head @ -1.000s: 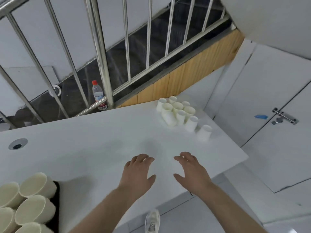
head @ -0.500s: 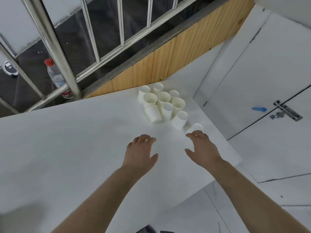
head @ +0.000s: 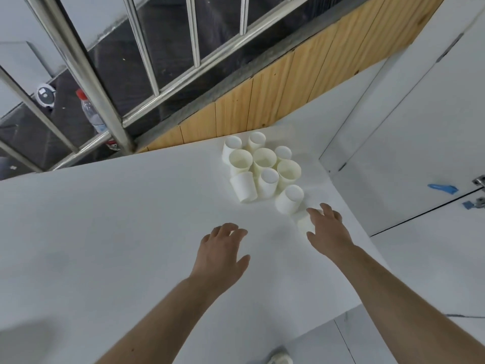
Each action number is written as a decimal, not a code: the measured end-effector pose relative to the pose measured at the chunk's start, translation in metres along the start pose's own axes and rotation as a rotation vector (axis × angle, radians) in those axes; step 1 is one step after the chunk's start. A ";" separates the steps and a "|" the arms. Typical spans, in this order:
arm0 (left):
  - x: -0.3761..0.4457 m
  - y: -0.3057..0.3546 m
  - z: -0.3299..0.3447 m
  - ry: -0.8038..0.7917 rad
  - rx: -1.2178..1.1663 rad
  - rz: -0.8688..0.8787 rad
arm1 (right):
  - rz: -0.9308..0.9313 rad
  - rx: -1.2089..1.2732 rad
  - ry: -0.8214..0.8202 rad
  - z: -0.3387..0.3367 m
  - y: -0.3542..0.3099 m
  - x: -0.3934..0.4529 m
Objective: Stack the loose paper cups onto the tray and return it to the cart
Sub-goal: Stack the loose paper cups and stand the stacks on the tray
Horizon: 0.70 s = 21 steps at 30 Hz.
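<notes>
Far L, behind railing (head: 86, 72): bottle (head: 90, 114) w/ red cap, standing on dark floor, partly hidden by a rail post. Small round white gadget (head: 46, 94) further L of it, too small to ID.

White table (head: 105, 232) fills most of view, wood panel (head: 262, 101) along its far edge.

L hand (head: 223, 254) over table centre, palm down, fingers loosely spread and relaxed, holding nothing. Can't tell if it touches the surface or hangs just above. Well apart from the cups.

Cups (head: 262, 166): cluster of white paper cups at table's far R corner, approx 9, packed touching or nearly so. Most upright w/ mouths up; front-L one (head: 244, 186) appears to be bottom-up, can't be sure. One cup (head: 288, 199) sits a bit apart at front R of cluster, tilted look from wide lens.

Nearest cup (head: 305, 223) is separate from cluster, just beside table's R edge. R hand (head: 326, 229) is on it: fingers reach over its top, thumb low on its near side, so hand wraps around it loosely. Grip looks partial; cup is on the table, not lifted as far as I can tell.

R of table: white door (head: 420, 153) w/ blue tape (head: 442, 188) and metal latch (head: 479, 190) at frame edge. Shoe (head: 280, 359) visible at bottom, on floor.

Tray and cart not in frame.
</notes>
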<state>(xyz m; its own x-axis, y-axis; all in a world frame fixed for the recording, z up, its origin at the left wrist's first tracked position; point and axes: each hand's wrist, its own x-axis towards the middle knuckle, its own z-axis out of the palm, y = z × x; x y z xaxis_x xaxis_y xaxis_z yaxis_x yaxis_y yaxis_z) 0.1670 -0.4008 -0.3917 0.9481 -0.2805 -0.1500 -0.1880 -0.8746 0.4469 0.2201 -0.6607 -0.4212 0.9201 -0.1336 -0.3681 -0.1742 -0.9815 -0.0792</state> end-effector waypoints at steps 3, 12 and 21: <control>0.001 0.002 0.003 0.010 0.001 -0.022 | -0.020 0.014 -0.014 0.004 0.005 0.007; 0.013 0.015 0.013 0.050 -0.063 -0.043 | -0.166 0.240 0.004 -0.014 -0.006 -0.001; 0.022 0.025 0.012 0.155 -0.507 -0.051 | 0.015 1.533 -0.540 -0.038 -0.035 -0.027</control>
<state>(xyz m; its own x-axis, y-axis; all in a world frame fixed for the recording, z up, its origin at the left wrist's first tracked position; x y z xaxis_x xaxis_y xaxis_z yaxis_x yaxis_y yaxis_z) 0.1804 -0.4339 -0.3945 0.9868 -0.1471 -0.0677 -0.0295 -0.5743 0.8181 0.2144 -0.6278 -0.3727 0.7493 0.2443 -0.6156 -0.6526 0.1136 -0.7492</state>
